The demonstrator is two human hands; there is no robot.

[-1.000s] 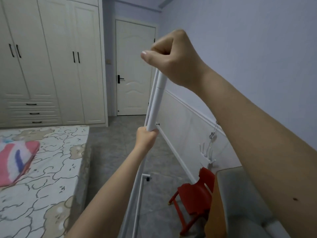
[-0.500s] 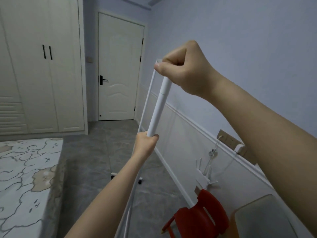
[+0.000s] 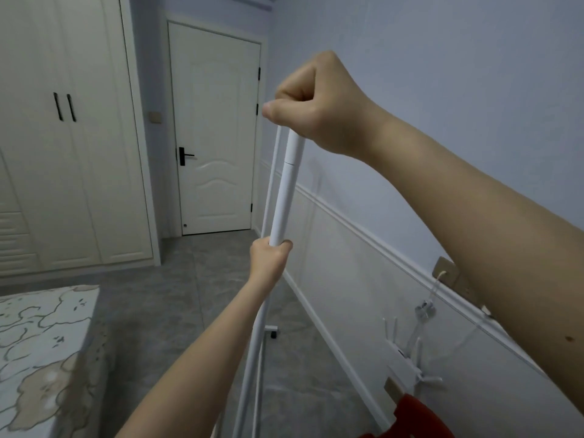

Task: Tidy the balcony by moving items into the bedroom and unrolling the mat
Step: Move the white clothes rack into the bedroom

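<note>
White rack pole (image 3: 286, 197) gripped by right hand (image 3: 319, 99), left hand (image 3: 268, 257), near wall (image 3: 410, 90)

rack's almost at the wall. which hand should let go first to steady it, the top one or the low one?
Probably left. The right hand grips the top of the white rack pole, giving the most control over tilt. The left hand grips lower, nearer the wheeled base.
</note>
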